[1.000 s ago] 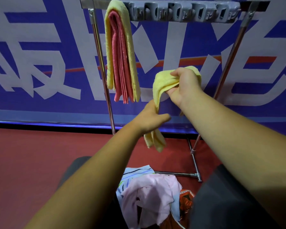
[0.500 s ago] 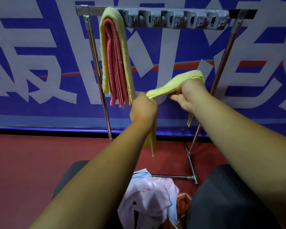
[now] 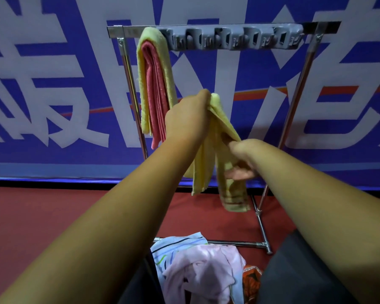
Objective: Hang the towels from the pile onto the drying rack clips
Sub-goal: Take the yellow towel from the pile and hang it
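Observation:
My left hand [image 3: 188, 119] grips the top fold of a yellow towel [image 3: 203, 172], which hangs down doubled in front of the drying rack [image 3: 294, 106]. Lower and to the right, my right hand [image 3: 241, 160] holds the towel's hanging right part, fingers curled into the cloth. The rack's grey clip bar [image 3: 233, 39] runs along the top, its clips bare. A yellow and pink towel bundle [image 3: 156, 84] hangs at the bar's left end. The pile of towels [image 3: 198, 270], pink, striped white and orange, lies below between my knees.
A blue and white banner wall [image 3: 53, 84] stands right behind the rack. The floor [image 3: 31, 216] is red. The rack's metal base tube [image 3: 239, 244] runs just behind the pile, with a leg [image 3: 261, 227] at the right.
My left hand rose from the towel's low end to its top fold. My right hand dropped from the towel's top to its hanging part. The towel now hangs doubled instead of stretched.

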### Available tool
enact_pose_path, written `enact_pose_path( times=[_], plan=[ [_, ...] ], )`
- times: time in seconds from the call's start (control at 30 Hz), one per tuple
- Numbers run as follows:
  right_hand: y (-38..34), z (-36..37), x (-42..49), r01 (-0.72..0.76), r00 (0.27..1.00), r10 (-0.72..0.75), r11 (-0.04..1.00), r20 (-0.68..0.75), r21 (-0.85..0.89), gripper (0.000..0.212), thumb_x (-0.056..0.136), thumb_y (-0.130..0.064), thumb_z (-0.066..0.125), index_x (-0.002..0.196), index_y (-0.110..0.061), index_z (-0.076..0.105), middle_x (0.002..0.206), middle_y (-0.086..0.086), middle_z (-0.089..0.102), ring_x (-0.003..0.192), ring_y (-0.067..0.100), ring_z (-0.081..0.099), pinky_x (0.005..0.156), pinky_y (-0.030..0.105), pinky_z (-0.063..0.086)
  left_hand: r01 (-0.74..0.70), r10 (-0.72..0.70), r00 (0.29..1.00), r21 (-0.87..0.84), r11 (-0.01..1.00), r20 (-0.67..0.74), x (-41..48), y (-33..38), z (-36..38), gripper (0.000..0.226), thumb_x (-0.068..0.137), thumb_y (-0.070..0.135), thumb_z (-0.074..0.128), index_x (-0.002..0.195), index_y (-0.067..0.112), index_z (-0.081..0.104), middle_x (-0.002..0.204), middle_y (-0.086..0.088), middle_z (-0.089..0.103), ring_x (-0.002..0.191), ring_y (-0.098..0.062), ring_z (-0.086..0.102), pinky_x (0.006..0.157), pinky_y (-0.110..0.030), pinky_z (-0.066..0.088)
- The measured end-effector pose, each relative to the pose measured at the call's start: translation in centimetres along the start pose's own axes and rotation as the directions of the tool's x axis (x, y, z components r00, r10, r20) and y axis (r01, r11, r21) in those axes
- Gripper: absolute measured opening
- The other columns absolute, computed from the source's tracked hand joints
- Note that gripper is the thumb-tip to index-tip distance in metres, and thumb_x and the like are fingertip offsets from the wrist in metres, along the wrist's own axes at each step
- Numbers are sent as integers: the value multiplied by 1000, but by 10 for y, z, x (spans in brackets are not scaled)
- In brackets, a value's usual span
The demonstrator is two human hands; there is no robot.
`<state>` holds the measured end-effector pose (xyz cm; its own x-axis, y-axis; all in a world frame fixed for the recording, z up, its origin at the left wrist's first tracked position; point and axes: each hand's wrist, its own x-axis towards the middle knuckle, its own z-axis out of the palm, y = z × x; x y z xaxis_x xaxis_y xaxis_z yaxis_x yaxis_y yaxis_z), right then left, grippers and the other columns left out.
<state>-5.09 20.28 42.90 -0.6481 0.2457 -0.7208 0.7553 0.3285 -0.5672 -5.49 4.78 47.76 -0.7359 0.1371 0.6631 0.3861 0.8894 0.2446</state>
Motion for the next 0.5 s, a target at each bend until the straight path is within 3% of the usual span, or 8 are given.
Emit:
enact_pose_path(
  times=[0.03,0.1,0.17,0.23,0.33,0.5],
  plan=[
    [-4,-1,3,-22,997,16,996,-78,-84,86,103,-74,34,121,5,64,66,21,71,43,30,68,35,35,53,-4,4,1000,7,1000,1,2,-1,-2,25,103,19,50,124,29,59,94,4,65,81,-22,61,60,-38,45],
    [-10,0,5,115,934,-190,961,-301,-250,59,105,-57,47,117,-2,67,85,19,71,64,34,71,51,37,58,-10,10,1000,7,1000,-2,4,-2,-7,24,102,19,50,122,28,61,92,5,64,80,-22,62,60,-38,48],
    [-16,-2,6,341,761,-493,857,-422,-386,29,103,-35,56,120,-13,62,101,13,67,81,32,69,57,36,52,-7,7,1000,0,1000,-2,8,-4,-13,21,101,19,49,116,26,62,89,3,65,79,-25,64,61,-40,51],
    [-21,-5,-2,548,618,-671,741,-410,-387,16,101,-24,57,117,-21,60,104,8,65,85,27,66,61,37,53,14,-14,1000,-3,1000,-12,15,-7,-20,17,100,22,49,110,24,62,87,1,66,78,-29,65,65,-44,57],
    [-32,-10,-18,665,512,-760,645,-400,-376,15,103,-20,53,105,-24,67,95,5,68,81,22,65,63,35,55,33,-33,999,2,999,-33,29,-14,-29,15,101,27,51,107,22,64,87,0,66,77,-28,65,65,-44,57],
    [-65,-21,-45,724,454,-767,615,-454,-313,19,102,-20,53,99,-19,72,85,5,68,76,22,64,57,31,47,80,-78,994,21,997,-83,56,-30,-38,8,104,25,56,105,21,62,86,2,62,75,-21,61,59,-36,46]
  ],
)
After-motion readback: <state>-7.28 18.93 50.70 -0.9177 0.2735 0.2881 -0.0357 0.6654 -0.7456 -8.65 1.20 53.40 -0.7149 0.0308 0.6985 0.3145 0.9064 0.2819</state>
